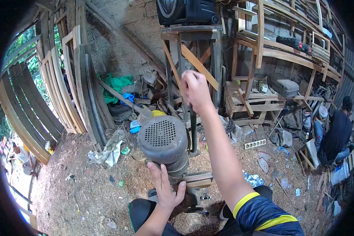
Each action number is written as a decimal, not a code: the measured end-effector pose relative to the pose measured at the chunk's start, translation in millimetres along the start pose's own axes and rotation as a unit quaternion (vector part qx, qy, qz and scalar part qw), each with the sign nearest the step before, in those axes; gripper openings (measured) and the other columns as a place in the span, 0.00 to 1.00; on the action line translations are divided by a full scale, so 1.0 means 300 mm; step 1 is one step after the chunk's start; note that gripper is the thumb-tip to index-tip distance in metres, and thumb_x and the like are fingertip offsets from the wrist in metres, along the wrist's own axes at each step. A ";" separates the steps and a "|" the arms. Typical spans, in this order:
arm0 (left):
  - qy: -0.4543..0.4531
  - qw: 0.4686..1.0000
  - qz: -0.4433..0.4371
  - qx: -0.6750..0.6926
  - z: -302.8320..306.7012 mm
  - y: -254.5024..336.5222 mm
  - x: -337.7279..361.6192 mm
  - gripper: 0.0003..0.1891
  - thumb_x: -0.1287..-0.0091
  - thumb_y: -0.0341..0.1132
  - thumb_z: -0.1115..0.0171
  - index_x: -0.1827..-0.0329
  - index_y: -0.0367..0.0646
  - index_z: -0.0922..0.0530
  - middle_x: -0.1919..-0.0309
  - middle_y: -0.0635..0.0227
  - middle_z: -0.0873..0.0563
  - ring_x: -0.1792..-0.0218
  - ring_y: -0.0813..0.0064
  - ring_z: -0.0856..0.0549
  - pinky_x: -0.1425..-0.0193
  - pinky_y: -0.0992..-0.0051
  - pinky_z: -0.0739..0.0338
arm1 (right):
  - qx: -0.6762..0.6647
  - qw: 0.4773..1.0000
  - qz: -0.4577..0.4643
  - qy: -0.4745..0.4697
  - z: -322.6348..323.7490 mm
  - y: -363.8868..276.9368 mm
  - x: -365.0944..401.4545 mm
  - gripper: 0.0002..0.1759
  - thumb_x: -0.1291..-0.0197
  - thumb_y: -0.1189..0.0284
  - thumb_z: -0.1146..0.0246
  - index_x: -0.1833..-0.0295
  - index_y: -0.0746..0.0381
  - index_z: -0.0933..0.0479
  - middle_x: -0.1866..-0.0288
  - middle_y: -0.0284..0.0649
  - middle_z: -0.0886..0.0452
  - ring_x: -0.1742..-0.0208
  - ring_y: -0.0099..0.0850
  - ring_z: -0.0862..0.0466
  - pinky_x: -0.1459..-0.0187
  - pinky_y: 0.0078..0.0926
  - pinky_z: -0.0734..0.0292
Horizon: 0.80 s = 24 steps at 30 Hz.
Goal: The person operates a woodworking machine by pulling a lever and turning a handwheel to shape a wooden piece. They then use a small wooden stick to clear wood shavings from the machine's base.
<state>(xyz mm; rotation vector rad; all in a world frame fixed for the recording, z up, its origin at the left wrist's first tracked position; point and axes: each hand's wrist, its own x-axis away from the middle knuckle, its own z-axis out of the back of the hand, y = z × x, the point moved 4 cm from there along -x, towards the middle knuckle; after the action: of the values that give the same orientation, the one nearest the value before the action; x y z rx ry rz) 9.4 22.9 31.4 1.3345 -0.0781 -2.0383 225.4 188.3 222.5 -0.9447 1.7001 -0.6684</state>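
A grey electric motor (pixel 149 151) with a round perforated cover stands in front of me, at the middle of the view. My left hand (pixel 166 193) rests with fingers stretched against its near lower side. My right hand (pixel 194 90) is raised beyond the motor, closed in a fist; whatever it grips, if anything, is hidden by the fingers. A dark upright post (pixel 193 131) runs below that fist. Just right of the motor's base lies a wooden piece (pixel 196 179) on the machine, with a dark metal part (pixel 194 196) underneath.
Wooden frames (pixel 67 98) lean at the left. A stand (pixel 190 29) carries a black case (pixel 200 11) at the back. Timber racks (pixel 279 55) line the right wall. A power strip (pixel 255 144) lies on the littered ground. One person (pixel 334 133) crouches far right, another (pixel 23 155) far left.
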 end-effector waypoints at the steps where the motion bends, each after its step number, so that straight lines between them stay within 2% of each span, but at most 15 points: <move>1: -0.003 1.000 0.000 -0.004 0.003 -0.001 -0.007 0.47 0.29 0.44 0.33 0.13 0.31 0.47 0.15 0.29 0.54 0.14 0.31 0.55 0.15 0.34 0.59 | 0.001 1.000 0.016 -0.001 -0.017 -0.015 0.052 0.17 0.28 0.70 0.44 0.73 0.62 0.29 0.82 0.28 0.31 0.83 0.17 0.35 0.80 0.21 0.43; 5: -0.002 1.000 -0.001 -0.006 -0.047 0.019 -0.038 0.46 0.26 0.41 0.38 0.12 0.34 0.51 0.15 0.29 0.59 0.14 0.29 0.59 0.14 0.40 0.60 | 0.021 0.997 0.064 -0.047 -0.012 -0.065 0.158 0.17 0.28 0.72 0.46 0.74 0.63 0.30 0.81 0.27 0.32 0.81 0.16 0.35 0.78 0.20 0.44; 9: -0.012 1.000 -0.004 -0.018 -0.031 0.035 -0.025 0.46 0.27 0.41 0.37 0.12 0.33 0.51 0.15 0.28 0.59 0.14 0.30 0.58 0.13 0.40 0.61 | 0.041 0.994 0.089 -0.054 -0.014 -0.073 0.190 0.16 0.29 0.74 0.47 0.74 0.65 0.29 0.81 0.28 0.31 0.80 0.17 0.33 0.76 0.21 0.42; 12: -0.019 1.000 -0.005 -0.016 -0.024 0.024 -0.006 0.46 0.27 0.41 0.37 0.13 0.32 0.50 0.14 0.30 0.58 0.13 0.31 0.57 0.13 0.40 0.62 | 0.043 0.986 0.141 -0.073 -0.031 -0.082 0.308 0.13 0.33 0.76 0.47 0.73 0.67 0.28 0.75 0.34 0.27 0.72 0.22 0.28 0.67 0.24 0.34; 15: -0.020 1.000 -0.007 -0.022 -0.018 0.015 0.000 0.45 0.26 0.42 0.38 0.12 0.32 0.50 0.14 0.31 0.57 0.13 0.31 0.57 0.13 0.40 0.61 | 0.102 0.964 0.231 -0.088 -0.051 -0.127 0.344 0.12 0.40 0.74 0.46 0.74 0.68 0.28 0.67 0.42 0.24 0.65 0.27 0.26 0.63 0.26 0.33; 16: -0.017 1.000 -0.003 -0.015 -0.015 0.019 -0.003 0.45 0.25 0.42 0.39 0.12 0.33 0.51 0.14 0.32 0.58 0.13 0.32 0.57 0.13 0.41 0.61 | 0.142 0.958 0.233 -0.084 -0.050 -0.144 0.341 0.10 0.46 0.73 0.46 0.67 0.70 0.24 0.58 0.44 0.22 0.61 0.28 0.25 0.58 0.27 0.29; 17: -0.013 1.000 -0.004 -0.009 -0.013 0.021 -0.001 0.45 0.25 0.43 0.39 0.12 0.33 0.51 0.14 0.32 0.58 0.13 0.32 0.57 0.13 0.42 0.60 | 0.089 0.974 0.181 -0.102 -0.040 -0.116 0.317 0.14 0.47 0.73 0.48 0.58 0.70 0.23 0.54 0.43 0.22 0.58 0.30 0.21 0.56 0.28 0.25; 18: -0.009 1.000 -0.006 -0.005 -0.011 0.019 0.001 0.45 0.25 0.43 0.39 0.12 0.33 0.51 0.14 0.32 0.58 0.13 0.32 0.57 0.13 0.42 0.60 | 0.031 0.993 0.072 -0.085 -0.055 -0.141 0.325 0.16 0.46 0.74 0.49 0.55 0.70 0.23 0.52 0.44 0.22 0.55 0.31 0.20 0.55 0.30 0.24; 19: -0.004 1.000 -0.009 0.001 -0.010 0.020 -0.002 0.45 0.25 0.43 0.39 0.12 0.33 0.51 0.13 0.33 0.58 0.13 0.33 0.57 0.13 0.42 0.60 | -0.005 0.997 0.018 -0.075 -0.070 -0.164 0.326 0.16 0.45 0.74 0.49 0.55 0.71 0.23 0.56 0.43 0.21 0.57 0.31 0.18 0.57 0.30 0.23; 20: 0.010 1.000 -0.007 0.013 -0.005 0.029 -0.005 0.46 0.29 0.39 0.35 0.13 0.30 0.49 0.15 0.30 0.53 0.14 0.32 0.55 0.14 0.38 0.62 | -0.042 0.997 -0.036 -0.061 -0.084 -0.187 0.329 0.16 0.44 0.75 0.50 0.55 0.72 0.23 0.59 0.42 0.20 0.58 0.31 0.16 0.59 0.30 0.22; 23: 0.013 1.000 -0.001 0.008 -0.006 0.026 0.000 0.46 0.29 0.38 0.36 0.14 0.29 0.49 0.15 0.29 0.53 0.14 0.32 0.55 0.13 0.38 0.62 | 0.014 0.986 -0.017 -0.164 -0.069 -0.178 0.351 0.13 0.43 0.74 0.48 0.60 0.72 0.22 0.72 0.38 0.22 0.73 0.28 0.20 0.69 0.26 0.25; 24: 0.000 1.000 0.001 -0.014 -0.008 0.017 0.004 0.45 0.26 0.40 0.40 0.12 0.32 0.52 0.13 0.35 0.58 0.13 0.35 0.57 0.12 0.45 0.59 | 0.033 0.993 0.018 -0.109 -0.069 -0.177 0.367 0.12 0.41 0.73 0.47 0.65 0.72 0.22 0.80 0.33 0.27 0.83 0.23 0.29 0.78 0.22 0.34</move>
<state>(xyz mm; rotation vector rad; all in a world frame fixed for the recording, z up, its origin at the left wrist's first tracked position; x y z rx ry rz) 13.6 18.9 31.5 1.3163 -0.0520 -2.0314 202.7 66.7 215.2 -0.9031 1.4908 -0.5721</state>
